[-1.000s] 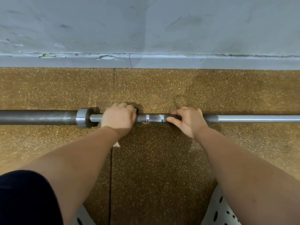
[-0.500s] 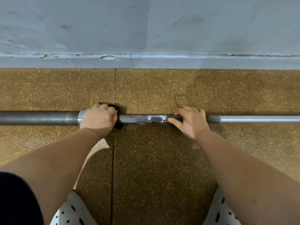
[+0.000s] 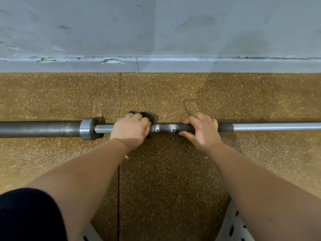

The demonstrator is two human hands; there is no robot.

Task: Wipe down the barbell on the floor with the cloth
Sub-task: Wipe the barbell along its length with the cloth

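Head view: the barbell [image 3: 269,126] lies on the speckled brown floor [image 3: 173,180] and runs left to right, parallel to the grey wall [image 3: 156,32] beyond. Both ends are cut off by the frame. The left grip [image 3: 130,130] curls over the shaft just right of the collar [image 3: 86,128], clamped round a dark cloth [image 3: 149,117]. Only a scrap peeks out past the knuckles; the rest is hidden. The right grip [image 3: 202,131] wraps the knurled stretch, thumb on the near side. Spotted white fabric [image 3: 232,226] is cropped at the bottom edge.
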